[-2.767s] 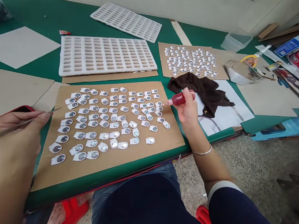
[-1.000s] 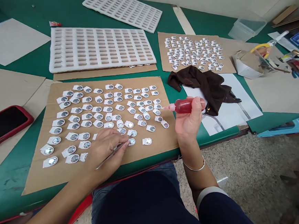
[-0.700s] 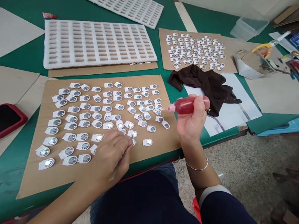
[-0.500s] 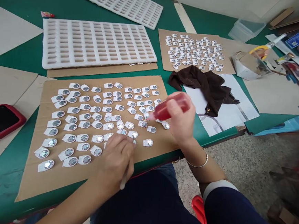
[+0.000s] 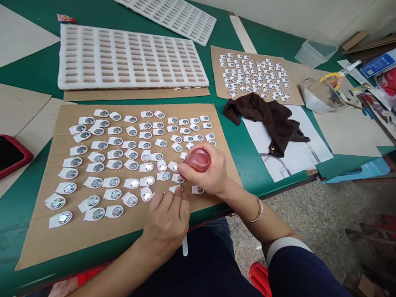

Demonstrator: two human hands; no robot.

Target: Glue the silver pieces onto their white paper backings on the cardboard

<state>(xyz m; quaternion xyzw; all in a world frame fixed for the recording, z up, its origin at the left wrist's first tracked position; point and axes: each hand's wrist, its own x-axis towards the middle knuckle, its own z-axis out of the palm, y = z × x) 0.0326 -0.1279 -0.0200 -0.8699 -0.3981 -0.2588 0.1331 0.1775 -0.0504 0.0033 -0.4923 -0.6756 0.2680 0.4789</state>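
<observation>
Rows of small round silver pieces with white tabs [image 5: 64, 218] lie on a brown cardboard sheet [image 5: 49, 246]. Near the sheet's front edge, my left hand [image 5: 168, 217] is closed around a thin tool [image 5: 185, 246]; its pale handle sticks out below the fist and its metal tip points away from me. My right hand [image 5: 208, 170] grips a red squeeze bottle [image 5: 199, 159], its rounded base turned up toward the camera. The bottle's nozzle is hidden, and both hands are close together over the pieces at the lower right of the sheet.
Behind the sheet lies a white slotted foam tray [image 5: 132, 63], with another foam tray [image 5: 164, 8] farther back. A second cardboard [image 5: 214, 63] bears more pieces. A brown cloth [image 5: 265, 119] rests at the right, a red-cased phone [image 5: 1, 160] at the left.
My right hand has moved left and slightly down with the bottle, which is now tipped steeply. My left hand has shifted right with the tool, uncovering some pieces.
</observation>
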